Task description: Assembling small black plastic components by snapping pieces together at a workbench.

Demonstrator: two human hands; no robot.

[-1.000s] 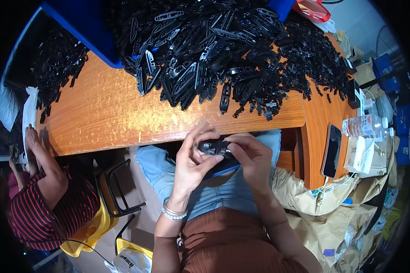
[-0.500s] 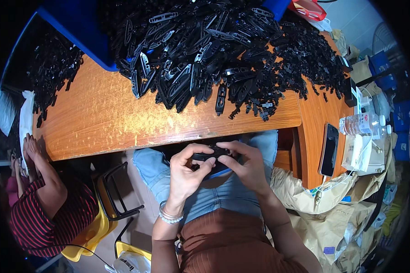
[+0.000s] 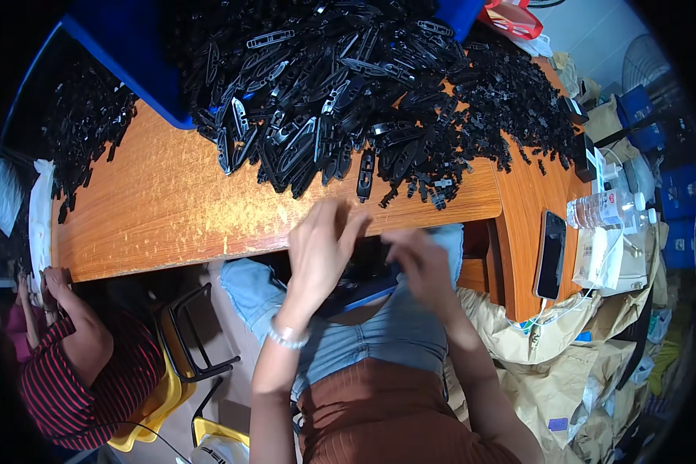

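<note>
My left hand point(image 3: 319, 247) reaches over the table's front edge, just short of the pile of long black plastic parts point(image 3: 286, 116). Its thumb stands apart from the bent fingers, whose tips are hidden; I see nothing held. Lower and to the right, my right hand point(image 3: 419, 261) hangs over my lap, its fingers smeared by motion. Whether it holds anything cannot be made out. Between and below the hands, a dark heap in a blue tray point(image 3: 357, 297) rests on my lap. One long black part point(image 3: 366, 176) lies at the front of the pile.
Small black clips point(image 3: 518, 108) spread over the right of the wooden table point(image 3: 162, 201). A phone point(image 3: 550, 255) with a cable and plastic bottles point(image 3: 602, 209) stand at the right. A blue bin point(image 3: 135, 58) is at the back left. Another person point(image 3: 93, 363) sits at the left.
My hands held a small black part together over my lap; now they are apart. The left has moved forward to the table edge, the right slightly aside. The black part no longer shows.
</note>
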